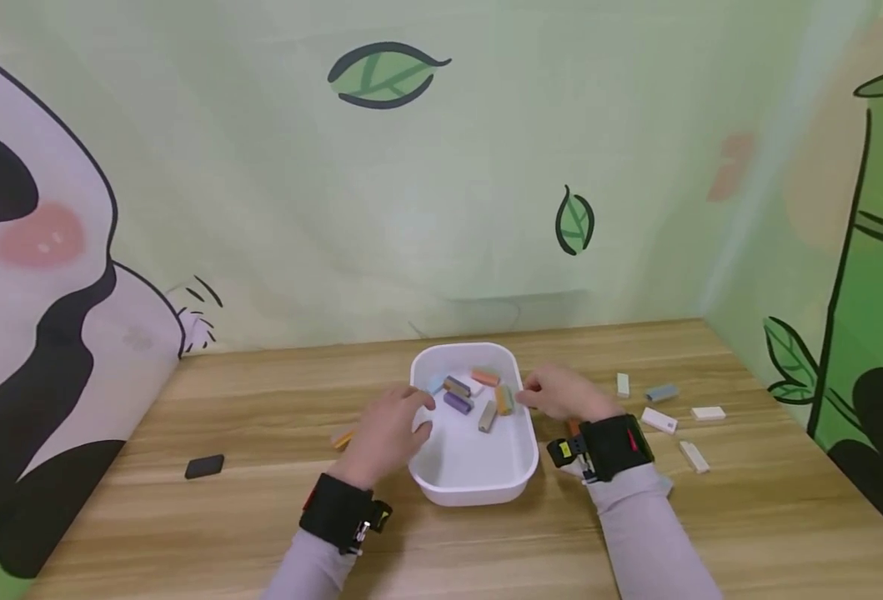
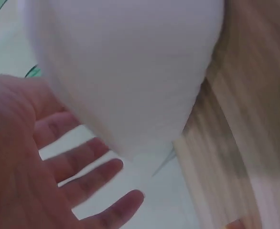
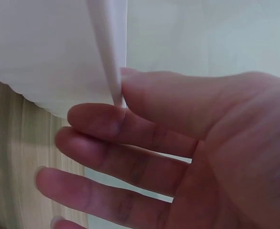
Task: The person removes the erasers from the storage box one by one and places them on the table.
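Observation:
A white plastic bin (image 1: 474, 496) stands between both hands, with several small coloured blocks in its far half, among them a purple block (image 1: 457, 402) and a grey-brown block (image 1: 488, 416). My right hand (image 1: 570, 393) pinches the bin's right rim; the right wrist view shows the thumb (image 3: 154, 90) at the inner side and the fingers outside. At the left rim is my left hand (image 1: 384, 437), its fingers (image 2: 87, 183) loosely stretched and spread beside the bin's outer wall in the left wrist view.
Several white blocks (image 1: 659, 420) and a blue-grey block (image 1: 662, 392) lie on the wooden table (image 1: 276, 533) at the right. A black block (image 1: 204, 467) lies far left. An orange block (image 1: 343, 438) is partly behind the left hand. A printed cloth (image 1: 486, 167) hangs behind.

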`<state>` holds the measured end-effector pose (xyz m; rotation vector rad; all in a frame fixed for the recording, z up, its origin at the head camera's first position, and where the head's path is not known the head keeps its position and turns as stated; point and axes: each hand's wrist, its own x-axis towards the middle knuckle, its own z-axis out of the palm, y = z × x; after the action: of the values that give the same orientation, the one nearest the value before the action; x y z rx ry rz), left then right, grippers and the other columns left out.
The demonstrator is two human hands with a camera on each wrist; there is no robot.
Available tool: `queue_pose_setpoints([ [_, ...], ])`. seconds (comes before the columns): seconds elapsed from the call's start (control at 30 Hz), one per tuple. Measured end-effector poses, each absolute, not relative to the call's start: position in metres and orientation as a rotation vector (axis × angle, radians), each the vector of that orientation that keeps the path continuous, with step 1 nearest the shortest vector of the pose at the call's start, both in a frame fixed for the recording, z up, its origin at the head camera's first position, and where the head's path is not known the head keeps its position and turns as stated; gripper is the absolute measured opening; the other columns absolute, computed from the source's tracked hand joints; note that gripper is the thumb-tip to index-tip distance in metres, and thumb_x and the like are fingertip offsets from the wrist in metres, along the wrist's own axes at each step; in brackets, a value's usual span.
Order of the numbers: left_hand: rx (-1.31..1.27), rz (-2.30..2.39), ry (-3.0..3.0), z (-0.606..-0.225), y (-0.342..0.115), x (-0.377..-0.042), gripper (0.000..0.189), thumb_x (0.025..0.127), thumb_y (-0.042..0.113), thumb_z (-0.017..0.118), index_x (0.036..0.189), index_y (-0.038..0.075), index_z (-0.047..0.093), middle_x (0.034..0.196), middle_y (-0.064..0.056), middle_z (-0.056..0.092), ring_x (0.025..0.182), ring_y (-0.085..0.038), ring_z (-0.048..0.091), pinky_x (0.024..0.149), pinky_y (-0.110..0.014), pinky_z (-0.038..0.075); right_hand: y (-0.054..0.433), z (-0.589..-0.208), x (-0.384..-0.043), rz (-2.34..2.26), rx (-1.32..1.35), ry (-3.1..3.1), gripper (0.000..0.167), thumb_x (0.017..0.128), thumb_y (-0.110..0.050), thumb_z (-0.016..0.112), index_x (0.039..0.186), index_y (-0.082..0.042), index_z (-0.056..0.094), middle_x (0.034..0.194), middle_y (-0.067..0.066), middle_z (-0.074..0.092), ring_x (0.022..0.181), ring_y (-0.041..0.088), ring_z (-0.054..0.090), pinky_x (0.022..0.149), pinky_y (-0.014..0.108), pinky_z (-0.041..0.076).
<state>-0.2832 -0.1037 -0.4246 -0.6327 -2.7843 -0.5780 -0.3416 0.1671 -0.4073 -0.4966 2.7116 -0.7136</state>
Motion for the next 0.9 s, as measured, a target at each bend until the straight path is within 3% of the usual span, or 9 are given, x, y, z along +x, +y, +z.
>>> queue_pose_setpoints([
  [0.27, -0.775, -0.255, -3.034, -0.409, -0.083, -0.314, 0.019, 0.086, 0.008, 0.07, 0.105, 0.008, 0.072, 0.104, -0.008, 0.069, 0.097, -0.026, 0.063, 0.089, -0.056, 0.039, 0.166, -0.408, -0.342, -0.706, -0.48, 2.718, 0.023, 0.099, -0.022, 0.058, 0.084, -0.009, 0.07, 0.061, -0.002, 0.045, 0.052, 0.012, 0.042, 0.049, 0.026, 0.032],
  [0.5, -0.823, 0.04, -3.1, -0.388, -0.06, -0.329, 0.022, 0.088, 0.001, 0.063, 0.107, 0.009, 0.07, 0.102, -0.007, 0.068, 0.097, -0.024, 0.063, 0.08, -0.043, 0.05, 0.168, -0.409, -0.339, -0.739, -0.486, 2.702, 0.023, 0.098, -0.02, 0.059, 0.081, -0.009, 0.067, 0.061, -0.001, 0.044, 0.052, 0.013, 0.042, 0.049, 0.026, 0.032],
  [0.73, -0.764, 0.036, -3.231, -0.375, -0.042, -0.334, 0.01, 0.088, 0.018, 0.072, 0.089, 0.01, 0.066, 0.079, 0.0, 0.058, 0.074, -0.016, 0.051, 0.07, -0.032, 0.045, 0.168, -0.409, -0.338, -0.747, -0.468, 2.707, 0.023, 0.098, -0.022, 0.059, 0.081, -0.01, 0.067, 0.06, -0.002, 0.044, 0.051, 0.012, 0.041, 0.048, 0.025, 0.031],
  [0.9, -0.673, 0.085, -3.245, -0.378, -0.033, -0.337, 0.009, 0.084, 0.013, 0.072, 0.08, 0.012, 0.064, 0.074, 0.0, 0.056, 0.066, -0.014, 0.047, 0.064, -0.029, 0.043, 0.167, -0.408, -0.34, -0.756, -0.492, 2.71, 0.024, 0.098, -0.021, 0.059, 0.079, -0.009, 0.067, 0.059, -0.002, 0.044, 0.05, 0.012, 0.041, 0.048, 0.025, 0.031],
])
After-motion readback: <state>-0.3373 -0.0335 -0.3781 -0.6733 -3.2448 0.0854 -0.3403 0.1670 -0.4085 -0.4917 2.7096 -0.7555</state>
